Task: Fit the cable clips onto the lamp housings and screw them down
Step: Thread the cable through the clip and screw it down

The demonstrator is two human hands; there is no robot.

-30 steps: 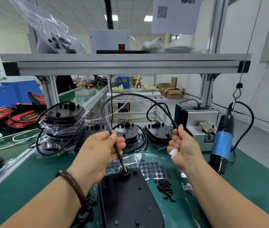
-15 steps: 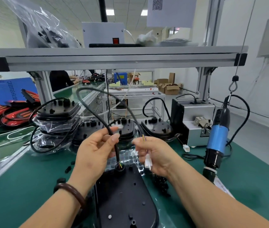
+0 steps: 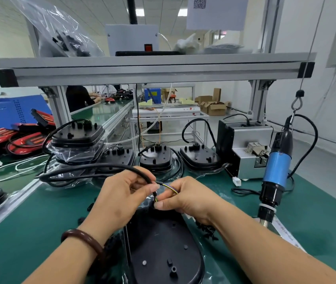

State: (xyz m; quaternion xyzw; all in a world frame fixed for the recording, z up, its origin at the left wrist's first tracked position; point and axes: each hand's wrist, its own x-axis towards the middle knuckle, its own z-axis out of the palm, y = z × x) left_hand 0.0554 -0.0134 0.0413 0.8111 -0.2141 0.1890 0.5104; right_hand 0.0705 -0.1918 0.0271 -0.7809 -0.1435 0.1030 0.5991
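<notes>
Right below us the black lamp housing (image 3: 163,255) lies back-up on the green bench (image 3: 29,222). It's matte moulded plastic, rounded at the end and studded with small bosses. Just past it, both hands meet at its cable port. The left hand (image 3: 120,199) pinches the rubbery black cable (image 3: 85,171) at the end of its sheath, and the right hand (image 3: 185,199) nips the thin coloured wires (image 3: 171,188) where they fan out. Is there a clip in there? The fingers hide it, so I can't tell. My read: hold the cable low and snug with the wires unkinked, so the clip seats square before any screw goes in. Tiny black screws (image 3: 209,229) lie by the right wrist. Farther right hangs the blue electric screwdriver (image 3: 277,169). Beyond that, more housings (image 3: 199,158) sit in glossy film.
</notes>
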